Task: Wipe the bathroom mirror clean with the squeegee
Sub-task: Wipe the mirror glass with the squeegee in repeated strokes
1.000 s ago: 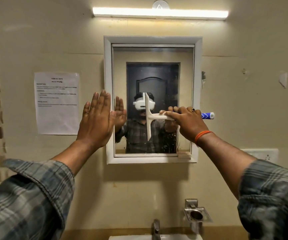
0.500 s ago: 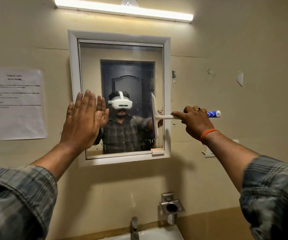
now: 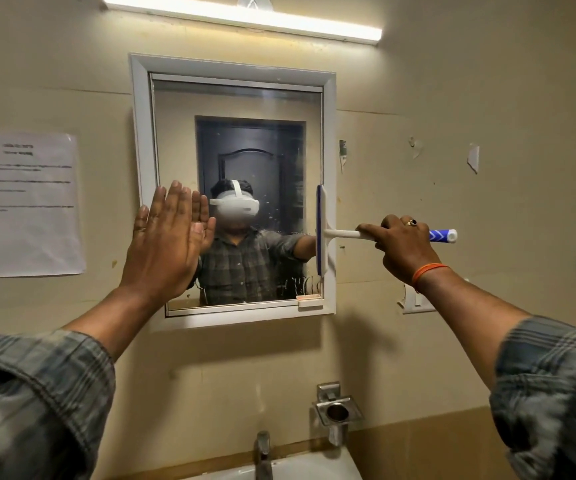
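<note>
The bathroom mirror (image 3: 175, 133) hangs on the wall in a white frame, with water streaks near its lower right corner. A white squeegee (image 3: 324, 233) with a blue-tipped handle stands with its blade upright at the mirror's right edge, over the frame. My right hand (image 3: 404, 244) grips its handle, to the right of the mirror. With fingers straight, my left hand (image 3: 168, 244) lies flat against the lower left part of the mirror.
A printed paper sheet (image 3: 23, 202) is taped to the wall at the left. Below the mirror are a tap (image 3: 264, 452), a white basin (image 3: 300, 465) and a steel holder (image 3: 336, 414). A tube light (image 3: 245, 17) runs above. A switch plate (image 3: 414, 301) sits behind my right wrist.
My right hand has drawn the squeegee rightward across the glass from the middle to the right edge. The left hand stayed flat on the mirror's left side; the view shifted.
</note>
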